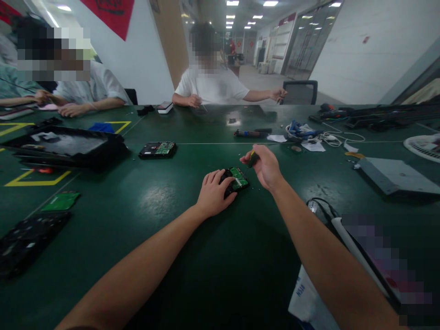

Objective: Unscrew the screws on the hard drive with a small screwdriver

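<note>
A black hard drive with a green circuit board (239,178) lies on the dark green table in front of me. My left hand (215,192) is closed around its left side, thumb along the near edge, and covers much of it. Just beyond the drive's right end, my right hand (265,167) grips a screwdriver (253,158) with a dark and yellow handle. Its thin shaft points down toward the board; whether the tip touches is too small to tell. Tiny bits, perhaps screws, are scattered beside the drive.
Another hard drive (158,150) sits farther left, near a black tray (68,144). At left lie a loose green board (62,200) and a black casing (30,243). To the right are a metal box (400,175) and tangled cables (304,130). Co-workers sit across the table.
</note>
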Action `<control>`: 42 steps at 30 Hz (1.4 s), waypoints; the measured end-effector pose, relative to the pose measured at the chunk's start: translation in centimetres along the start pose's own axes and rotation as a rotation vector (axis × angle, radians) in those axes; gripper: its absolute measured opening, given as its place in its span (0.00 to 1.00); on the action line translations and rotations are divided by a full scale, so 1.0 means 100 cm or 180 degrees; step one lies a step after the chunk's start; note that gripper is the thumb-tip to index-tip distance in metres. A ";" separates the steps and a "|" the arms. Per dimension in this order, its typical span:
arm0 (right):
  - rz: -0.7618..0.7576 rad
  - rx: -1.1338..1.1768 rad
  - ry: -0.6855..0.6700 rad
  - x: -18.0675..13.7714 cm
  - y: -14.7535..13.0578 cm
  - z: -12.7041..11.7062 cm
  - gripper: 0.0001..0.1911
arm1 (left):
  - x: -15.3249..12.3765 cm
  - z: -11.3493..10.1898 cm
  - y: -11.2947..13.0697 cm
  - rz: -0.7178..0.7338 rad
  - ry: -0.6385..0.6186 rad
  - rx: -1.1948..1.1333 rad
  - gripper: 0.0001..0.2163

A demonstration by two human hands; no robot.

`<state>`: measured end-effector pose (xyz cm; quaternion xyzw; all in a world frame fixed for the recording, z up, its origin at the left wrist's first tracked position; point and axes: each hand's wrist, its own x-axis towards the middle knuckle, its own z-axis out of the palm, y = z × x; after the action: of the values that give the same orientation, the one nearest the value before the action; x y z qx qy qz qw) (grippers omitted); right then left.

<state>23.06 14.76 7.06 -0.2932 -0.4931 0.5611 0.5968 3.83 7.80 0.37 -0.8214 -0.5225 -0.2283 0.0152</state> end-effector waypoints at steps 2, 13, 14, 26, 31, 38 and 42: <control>0.0037 0.0076 -0.0058 -0.001 -0.001 0.000 0.15 | 0.000 0.000 0.000 0.0002 0.0004 -0.0003 0.24; -0.0053 -0.0009 0.0119 0.004 0.003 -0.005 0.16 | 0.000 0.002 -0.002 0.0031 0.0044 0.0089 0.24; -0.0071 -0.0007 0.0151 0.004 0.004 -0.005 0.14 | 0.000 0.003 -0.002 0.0033 0.0050 0.0097 0.24; -0.0005 0.0050 0.0043 0.001 0.002 -0.002 0.21 | -0.001 0.000 0.001 0.0041 0.0051 0.0091 0.24; -0.0076 0.0042 0.0003 0.002 0.003 -0.003 0.22 | -0.001 0.000 0.001 0.0032 0.0054 0.0068 0.24; -0.0204 -0.0096 0.0071 0.002 0.006 -0.003 0.12 | 0.000 0.001 -0.001 0.0040 0.0036 0.0034 0.24; -0.0089 0.0119 -0.0146 0.001 0.004 -0.001 0.14 | -0.001 0.001 0.000 0.0048 0.0046 0.0042 0.24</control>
<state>22.97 14.92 6.65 -0.2621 -0.5001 0.5683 0.5985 3.82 7.79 0.27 -0.8235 -0.5176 -0.2306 0.0262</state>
